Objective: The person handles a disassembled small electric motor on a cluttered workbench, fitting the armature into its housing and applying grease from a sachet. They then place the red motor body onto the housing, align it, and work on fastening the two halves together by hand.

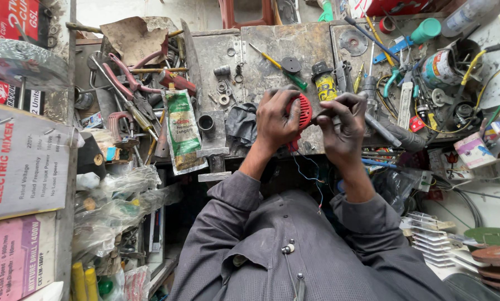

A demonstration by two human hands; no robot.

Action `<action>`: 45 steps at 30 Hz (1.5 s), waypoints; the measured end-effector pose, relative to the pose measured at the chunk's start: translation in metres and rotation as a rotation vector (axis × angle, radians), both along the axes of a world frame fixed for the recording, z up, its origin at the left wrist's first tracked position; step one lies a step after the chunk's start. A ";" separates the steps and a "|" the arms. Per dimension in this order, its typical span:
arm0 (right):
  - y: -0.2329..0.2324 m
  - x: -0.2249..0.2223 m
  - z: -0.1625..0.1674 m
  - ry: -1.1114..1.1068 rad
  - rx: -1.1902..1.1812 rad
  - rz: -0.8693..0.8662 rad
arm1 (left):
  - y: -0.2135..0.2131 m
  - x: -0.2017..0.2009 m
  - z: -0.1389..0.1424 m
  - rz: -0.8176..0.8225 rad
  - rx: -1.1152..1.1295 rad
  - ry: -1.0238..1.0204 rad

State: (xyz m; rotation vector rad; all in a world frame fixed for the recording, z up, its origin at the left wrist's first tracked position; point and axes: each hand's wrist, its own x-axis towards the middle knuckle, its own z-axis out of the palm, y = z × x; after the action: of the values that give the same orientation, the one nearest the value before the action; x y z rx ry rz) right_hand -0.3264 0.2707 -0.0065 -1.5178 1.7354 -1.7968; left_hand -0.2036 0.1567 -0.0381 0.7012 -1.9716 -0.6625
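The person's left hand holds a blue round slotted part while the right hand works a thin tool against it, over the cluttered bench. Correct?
Not quite. In the head view the round slotted part in the left hand is red, not blue. The right hand does work a thin tool against it.

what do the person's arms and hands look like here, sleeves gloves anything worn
Both hands are bare: the left hand and right hand wear no gloves, and no rings or watch show. Both arms are covered by long grey sleeves of a loose, creased shirt, ending at the forearms and leaving the wrists uncovered.
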 end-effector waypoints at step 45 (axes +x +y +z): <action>0.015 -0.015 0.005 0.110 0.061 0.146 | 0.002 -0.002 -0.002 0.006 0.009 -0.018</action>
State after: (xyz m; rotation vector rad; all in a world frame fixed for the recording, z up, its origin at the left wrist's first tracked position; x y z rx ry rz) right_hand -0.3417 0.2857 -0.0011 -1.6994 1.6630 -1.6042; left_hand -0.2055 0.1586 -0.0404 0.7212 -1.9831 -0.6643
